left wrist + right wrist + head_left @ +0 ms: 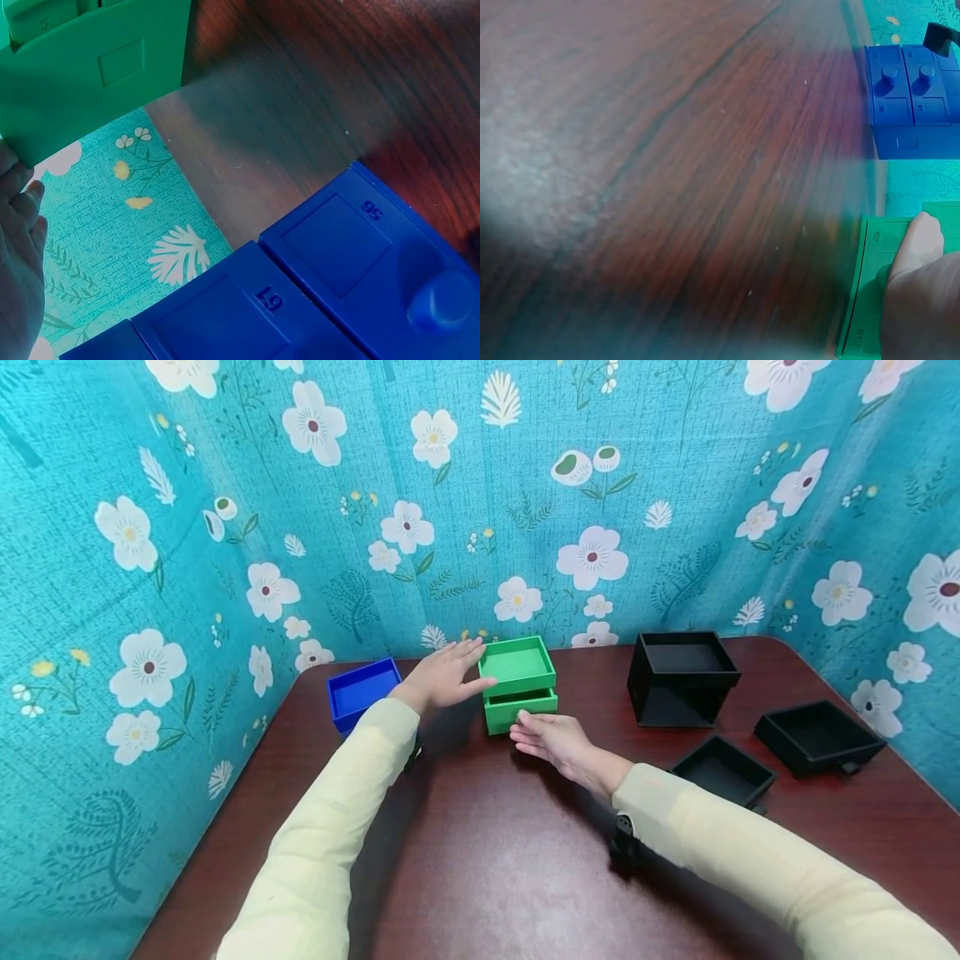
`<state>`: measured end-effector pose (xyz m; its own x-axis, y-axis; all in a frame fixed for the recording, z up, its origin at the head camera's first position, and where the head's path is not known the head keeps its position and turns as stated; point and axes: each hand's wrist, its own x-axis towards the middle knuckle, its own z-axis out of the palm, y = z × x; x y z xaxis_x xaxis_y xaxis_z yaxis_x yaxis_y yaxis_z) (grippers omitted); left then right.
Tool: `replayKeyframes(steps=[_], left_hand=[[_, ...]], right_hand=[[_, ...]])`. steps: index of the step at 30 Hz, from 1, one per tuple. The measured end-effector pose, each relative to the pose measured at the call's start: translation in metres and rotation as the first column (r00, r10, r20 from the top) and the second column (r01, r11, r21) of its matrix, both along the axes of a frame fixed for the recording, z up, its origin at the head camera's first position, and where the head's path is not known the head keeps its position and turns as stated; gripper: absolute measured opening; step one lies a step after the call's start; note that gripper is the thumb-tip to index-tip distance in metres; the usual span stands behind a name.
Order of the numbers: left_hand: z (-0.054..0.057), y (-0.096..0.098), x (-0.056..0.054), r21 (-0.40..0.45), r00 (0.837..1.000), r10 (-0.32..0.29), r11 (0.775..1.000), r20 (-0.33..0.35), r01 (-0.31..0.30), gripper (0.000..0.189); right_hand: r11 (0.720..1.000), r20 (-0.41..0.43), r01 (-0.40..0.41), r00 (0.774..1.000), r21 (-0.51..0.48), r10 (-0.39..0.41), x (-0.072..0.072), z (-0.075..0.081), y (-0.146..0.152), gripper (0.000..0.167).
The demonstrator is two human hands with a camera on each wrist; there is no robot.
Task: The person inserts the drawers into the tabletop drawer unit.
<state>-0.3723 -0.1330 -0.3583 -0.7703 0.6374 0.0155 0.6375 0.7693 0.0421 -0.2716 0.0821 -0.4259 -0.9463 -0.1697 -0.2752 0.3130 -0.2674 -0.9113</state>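
Note:
A small green drawer box [517,664] with a tray-like top stands at the back middle of the table. Its lower drawer [501,718] is partly out, with a dark gap above the front panel. My left hand [448,677] reaches the box's left side, fingers stretched out; the left wrist view has its fingertips [28,201] right at the green wall. At the drawer's front, my right hand [558,745] pinches with thumb and fingers near the front's middle, hiding the spot it grips. In the right wrist view the thumb [922,244] lies over the green front.
A blue drawer box [363,692] with round knobs stands to the left, partly behind my left forearm. At the right are a black box frame [682,681] and two loose black drawers [821,735], one partly behind my right sleeve. A flowered curtain [517,527] hangs behind the table.

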Motion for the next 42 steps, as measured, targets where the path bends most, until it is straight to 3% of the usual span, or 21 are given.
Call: replayKeyframes(steps=[33,42], left_hand=[[0.001,0.003,0.003,0.005,1.000,0.004,1.000,-0.021,-0.004,0.081],[0.003,0.000,0.001,0.020,1.000,0.013,1.000,0.014,-0.014,0.083]], right_hand=[[0.999,-0.033,0.019,0.999,0.043,-0.017,-0.014,0.005,-0.001,0.042],[0.993,-0.015,-0.054,0.998,0.105,0.055,-0.009,0.007,0.001,0.048]])
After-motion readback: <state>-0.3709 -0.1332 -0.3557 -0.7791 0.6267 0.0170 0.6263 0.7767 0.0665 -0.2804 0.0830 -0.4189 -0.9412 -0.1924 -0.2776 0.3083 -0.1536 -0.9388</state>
